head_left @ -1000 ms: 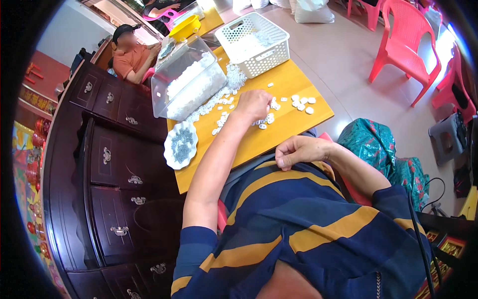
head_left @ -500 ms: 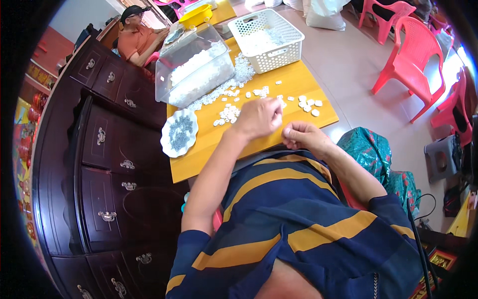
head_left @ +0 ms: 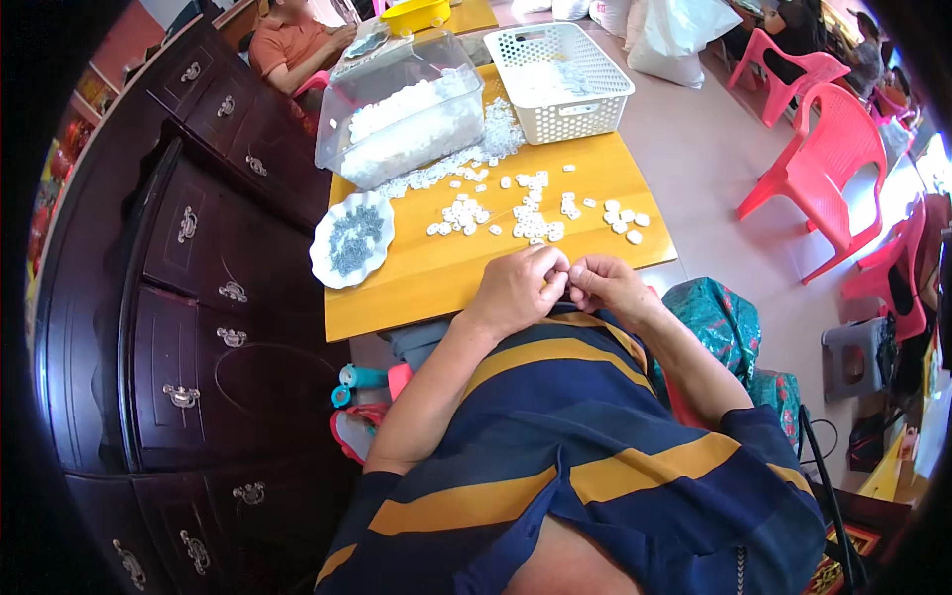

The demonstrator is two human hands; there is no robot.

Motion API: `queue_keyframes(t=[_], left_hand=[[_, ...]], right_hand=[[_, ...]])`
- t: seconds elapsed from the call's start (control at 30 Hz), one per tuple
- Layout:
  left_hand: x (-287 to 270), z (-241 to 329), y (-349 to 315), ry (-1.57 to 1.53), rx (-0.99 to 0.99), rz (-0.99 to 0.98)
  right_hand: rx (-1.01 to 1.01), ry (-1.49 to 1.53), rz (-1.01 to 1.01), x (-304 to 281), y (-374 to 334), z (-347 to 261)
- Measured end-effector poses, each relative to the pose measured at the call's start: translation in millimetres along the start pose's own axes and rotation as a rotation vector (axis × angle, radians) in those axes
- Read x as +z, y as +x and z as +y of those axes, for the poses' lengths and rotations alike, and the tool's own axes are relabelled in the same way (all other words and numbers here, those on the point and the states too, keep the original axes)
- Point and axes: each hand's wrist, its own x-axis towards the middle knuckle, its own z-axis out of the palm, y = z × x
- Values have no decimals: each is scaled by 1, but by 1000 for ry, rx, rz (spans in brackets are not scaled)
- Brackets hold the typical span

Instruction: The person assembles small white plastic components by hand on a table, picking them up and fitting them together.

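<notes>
My left hand and my right hand meet at the table's near edge, in front of my striped shirt. Fingers on both are closed in a pinch; whatever lies between them is too small and hidden to make out. Just beyond, small white plastic pieces lie in loose groups on the wooden table. A group of rounder white pieces sits toward the right edge. At the left, a white scalloped plate holds many tiny grey-blue parts.
A clear plastic tub full of white pieces and a white perforated basket stand at the table's far side, with translucent pieces strewn between. Dark drawers line the left. Pink chairs stand right; a person sits far left.
My left hand has come down and back from over the white pieces to meet my right hand at the table edge. The view has shifted slightly.
</notes>
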Motion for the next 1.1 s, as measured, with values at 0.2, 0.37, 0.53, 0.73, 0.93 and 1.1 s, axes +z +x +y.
queue_keyframes(t=[0.2, 0.37, 0.53, 0.73, 0.93, 1.1], left_hand=[[3, -9, -7, -112, -44, 72], [5, -12, -9, -129, -39, 86], [11, -18, -12, -188, -89, 118], [15, -25, -12, -207, -132, 108], [17, -31, -14, -273, -220, 38], [21, -41, -17, -291, -272, 193]], right_hand=[[-4, 37, 13, 7, 3, 1], [-17, -10, 57, 10, 3, 4], [-58, -46, 80, 15, 3, 2], [-178, -259, 147, 16, 6, 3], [-341, -603, 237, 26, 2, -7], [-326, -614, 253, 22, -1, -17]])
